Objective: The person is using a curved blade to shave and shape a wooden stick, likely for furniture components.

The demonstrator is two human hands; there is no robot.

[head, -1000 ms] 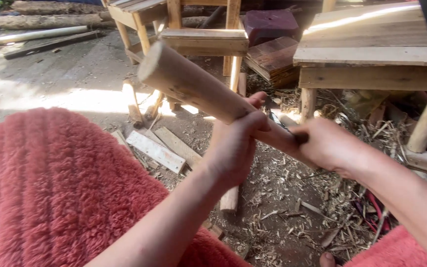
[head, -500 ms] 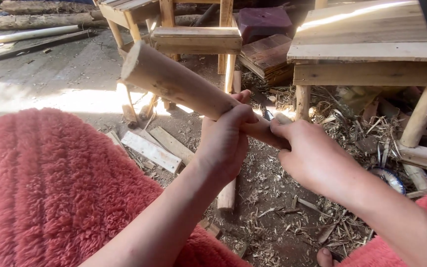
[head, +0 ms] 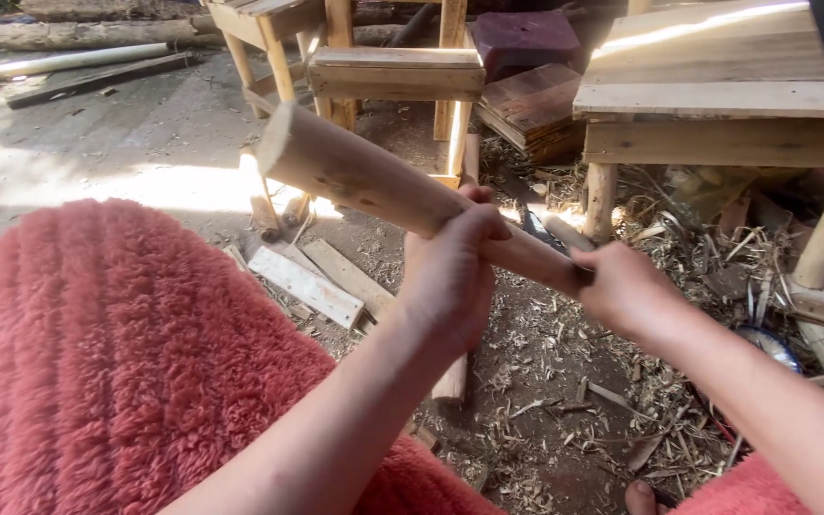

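A thick round wooden stick [head: 355,174], pale and stripped of bark, points up and to the left in the middle of the head view. My left hand [head: 450,277] is wrapped around its middle. My right hand [head: 627,291] grips its thinner lower end, close beside the left hand. A red fuzzy fabric [head: 116,353] covers my left knee at the lower left. Whether a tool sits in my right hand I cannot tell.
Wood shavings and chips [head: 565,401] litter the ground under my hands. Flat offcuts [head: 307,284] lie to the left. A wooden stool [head: 398,72] stands behind, a plank bench [head: 717,105] at the right, stacked boards [head: 531,105] between them, and logs [head: 69,59] at the far left.
Both hands have shifted slightly down and to the right along the stick, and the stick's thick end has tilted a little lower and nearer. The grip stays the same.
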